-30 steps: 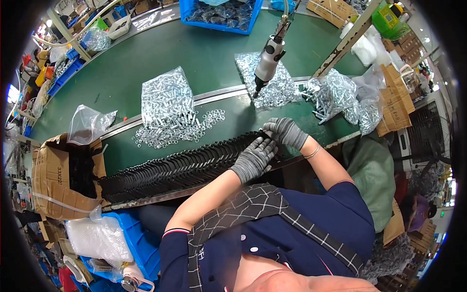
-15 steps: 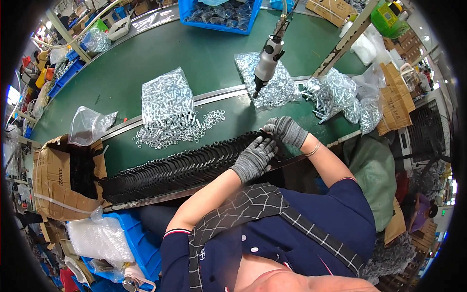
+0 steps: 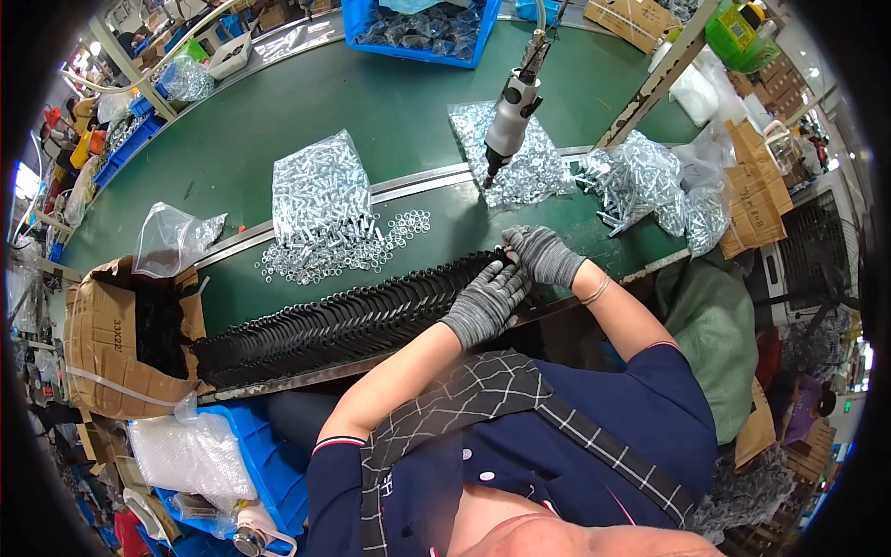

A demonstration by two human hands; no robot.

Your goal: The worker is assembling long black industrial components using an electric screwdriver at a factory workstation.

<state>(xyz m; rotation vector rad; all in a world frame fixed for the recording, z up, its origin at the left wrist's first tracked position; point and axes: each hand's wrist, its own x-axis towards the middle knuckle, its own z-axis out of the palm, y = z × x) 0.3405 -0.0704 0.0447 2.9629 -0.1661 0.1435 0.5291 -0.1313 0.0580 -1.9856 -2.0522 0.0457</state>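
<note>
The left hand [image 3: 484, 304] is resting its fingers on the black parts [image 3: 343, 325], whose row is stretching leftward from them; the right hand [image 3: 546, 255] is holding its fingers bent at the row's end; whether either is gripping, I cannot tell; beyond the fingers a screwdriver [image 3: 510, 121] is hanging.

We're counting 2 gloved hands nr ctr, L hand [image 3: 484, 302] & R hand [image 3: 546, 255]; 1 row of black parts [image 3: 343, 323] running twd 8 o'clock, qty too packed to tell; 1 open carton [image 3: 93, 330] at 9. We're also tallying 1 pwr driver [image 3: 509, 125] at 1, 1 big blue bin [image 3: 487, 32] at 12, 1 screw bag [image 3: 320, 176] at 10, several hardware bags [image 3: 640, 176] at 2, exact no. unclear.
</note>
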